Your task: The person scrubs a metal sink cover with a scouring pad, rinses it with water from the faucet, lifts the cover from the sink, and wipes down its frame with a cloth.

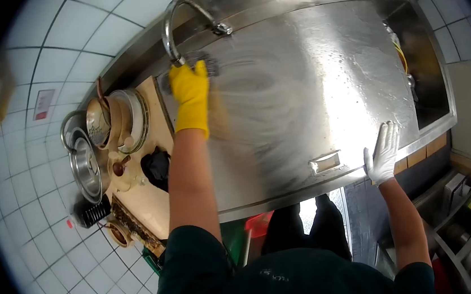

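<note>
My left hand [189, 94], in a yellow rubber glove, is pressed down on a dark grey mesh scouring pad [210, 64] at the back left of a stainless steel counter [276, 97], just below the curved faucet [169, 31]. Its fingertips are partly hidden. Cloudy, curved smears cover the steel to the right of this hand. My right hand [383, 152] wears a thin white glove and lies flat near the counter's front right edge, fingers stretched out, holding nothing.
Stacked pans and bowls [125, 121], a black cloth [157, 167] and a wooden board [155, 112] are on the left. A sink basin [431, 88] with a yellow hose lies at the right. Near the front edge is a rectangular recess [326, 163]. Shelves [453, 233] stand lower right.
</note>
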Motion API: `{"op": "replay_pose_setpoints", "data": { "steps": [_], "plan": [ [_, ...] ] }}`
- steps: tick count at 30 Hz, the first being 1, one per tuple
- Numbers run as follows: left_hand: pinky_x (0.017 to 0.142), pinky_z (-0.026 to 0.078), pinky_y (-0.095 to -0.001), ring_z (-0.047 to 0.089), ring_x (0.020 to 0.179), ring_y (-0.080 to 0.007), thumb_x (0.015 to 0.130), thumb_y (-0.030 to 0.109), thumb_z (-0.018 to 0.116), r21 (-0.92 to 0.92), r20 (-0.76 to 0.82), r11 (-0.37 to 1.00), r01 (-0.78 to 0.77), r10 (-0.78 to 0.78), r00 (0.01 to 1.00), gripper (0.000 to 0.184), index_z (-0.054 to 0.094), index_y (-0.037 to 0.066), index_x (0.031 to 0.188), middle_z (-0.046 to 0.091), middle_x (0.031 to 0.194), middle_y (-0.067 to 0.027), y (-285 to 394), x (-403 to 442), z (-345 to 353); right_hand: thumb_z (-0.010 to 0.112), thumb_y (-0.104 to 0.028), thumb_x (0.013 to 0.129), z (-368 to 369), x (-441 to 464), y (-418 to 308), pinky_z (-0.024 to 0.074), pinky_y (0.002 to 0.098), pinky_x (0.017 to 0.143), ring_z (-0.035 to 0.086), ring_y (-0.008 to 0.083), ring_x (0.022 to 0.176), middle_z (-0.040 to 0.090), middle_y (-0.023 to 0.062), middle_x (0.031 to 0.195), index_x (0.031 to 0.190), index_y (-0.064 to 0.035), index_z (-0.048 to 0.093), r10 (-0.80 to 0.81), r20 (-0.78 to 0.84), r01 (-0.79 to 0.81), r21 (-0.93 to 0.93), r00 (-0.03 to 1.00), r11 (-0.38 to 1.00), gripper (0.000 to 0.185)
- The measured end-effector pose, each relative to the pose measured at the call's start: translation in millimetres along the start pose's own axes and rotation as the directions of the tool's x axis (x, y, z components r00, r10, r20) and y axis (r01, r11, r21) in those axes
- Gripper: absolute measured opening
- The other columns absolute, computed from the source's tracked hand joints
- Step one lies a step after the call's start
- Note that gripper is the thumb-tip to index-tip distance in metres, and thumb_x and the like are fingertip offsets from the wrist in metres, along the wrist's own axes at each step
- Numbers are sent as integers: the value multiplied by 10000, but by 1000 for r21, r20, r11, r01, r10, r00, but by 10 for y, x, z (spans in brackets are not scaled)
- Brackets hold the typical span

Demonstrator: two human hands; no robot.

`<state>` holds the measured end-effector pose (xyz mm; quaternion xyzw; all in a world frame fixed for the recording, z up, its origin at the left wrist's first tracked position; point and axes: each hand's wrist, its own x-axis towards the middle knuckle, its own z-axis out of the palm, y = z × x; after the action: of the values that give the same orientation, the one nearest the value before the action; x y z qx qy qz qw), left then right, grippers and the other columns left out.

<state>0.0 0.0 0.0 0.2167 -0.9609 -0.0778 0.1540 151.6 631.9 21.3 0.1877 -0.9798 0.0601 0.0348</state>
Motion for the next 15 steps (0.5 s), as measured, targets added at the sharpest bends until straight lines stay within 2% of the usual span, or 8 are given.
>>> {"op": "replay_pose_setpoints", "data": {
  "steps": [2,3,4,7,9,11,13,15],
  "plan": [
    [1265,395,-563,566,1437,-493,1006,488,745,-51,-94,979,-200,194,976,703,659,-52,1449,651,1492,-310,697,-229,-13,593,-428,1026,77,10,-234,99,667,1355,158,596,1657,192,438,1751,1707,155,163,16,11,-16,42,1000,999,994],
    [1265,394,-565,561,1438,-499,1001,468,757,-203,-26,945,-256,256,966,690,658,-49,1448,651,1497,-303,1497,-713,104,595,-426,1025,-355,-236,145,102,669,1354,163,596,1656,194,440,1748,1706,157,164,20,59,-17,-37,998,999,994],
    [1270,392,-559,554,1445,-503,996,455,770,-233,-110,898,-374,358,927,696,643,-43,1466,652,1500,-293,1874,-616,193,597,-424,1025,-211,17,240,105,670,1353,167,595,1655,197,443,1746,1704,159,165,5,-5,-6,-56,1000,998,994],
    [1284,380,-549,538,1460,-509,987,449,790,-335,14,808,-484,518,855,721,617,-22,1504,634,1521,-294,1844,-920,-161,603,-419,1022,-98,-43,49,128,671,1350,182,589,1654,200,449,1739,1701,163,173,-5,-15,5,20,1000,1000,991],
    [1278,389,-543,539,1460,-504,996,449,782,-251,18,872,-420,438,899,706,622,-25,1494,625,1527,-301,1546,-861,-305,603,-423,1022,-104,-26,33,137,669,1350,187,586,1653,200,451,1738,1698,166,178,30,12,-31,51,999,998,992],
    [1266,401,-540,550,1451,-492,1021,471,743,-142,-16,983,-116,115,993,702,620,-32,1495,632,1514,-307,966,-628,-125,619,-426,1015,-184,-30,105,152,667,1349,191,585,1655,203,452,1736,1693,172,190,36,26,-37,49,999,998,1001],
    [1253,411,-546,562,1436,-485,1045,503,694,-115,-19,992,62,-64,998,711,617,-41,1495,644,1495,-311,438,-275,-128,628,-426,1011,-139,-25,123,157,670,1347,189,587,1655,206,451,1737,1692,172,192,44,21,-45,91,999,995,1006],
    [1263,396,-557,549,1446,-495,1030,497,702,-46,-71,996,81,-84,994,710,637,-57,1469,630,1519,-308,747,-188,128,652,-433,1003,-118,-38,146,163,674,1344,188,595,1655,206,449,1740,1695,170,188,42,19,-44,125,999,991,1029]
  ]
}}
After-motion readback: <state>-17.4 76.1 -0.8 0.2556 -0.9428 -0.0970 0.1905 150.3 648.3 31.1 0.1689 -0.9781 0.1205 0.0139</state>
